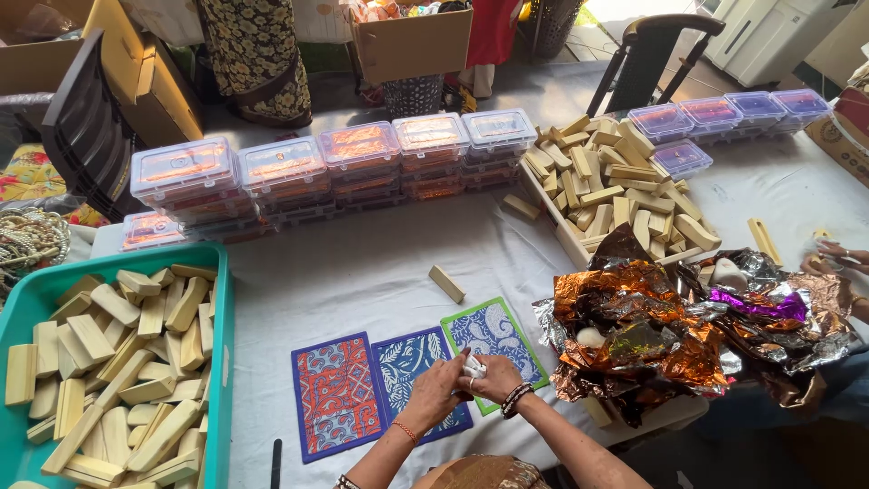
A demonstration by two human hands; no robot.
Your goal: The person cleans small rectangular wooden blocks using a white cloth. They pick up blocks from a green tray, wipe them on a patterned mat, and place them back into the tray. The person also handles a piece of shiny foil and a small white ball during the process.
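Here, left hand [436, 391] and right hand [498, 376] both pinch a small white piece [474, 366] (crumpled, axis unclear).

A table covered with a pale grey cloth [362, 272] carries everything. At its left edge sits a teal plastic tray [219, 362] heaped with pale wooden blocks. Along the far edge runs a row of stacked clear plastic lidded boxes [358, 158], and more clear boxes with purple contents [724, 116] stand at the far right corner. A shallow white tray of wooden blocks [557, 222] lies right of centre, beside crumpled copper and silver foil sheets [670, 317]. One loose wooden block [446, 283] rests mid-table. Three patterned rectangular cards [407, 367] lie at the near edge.
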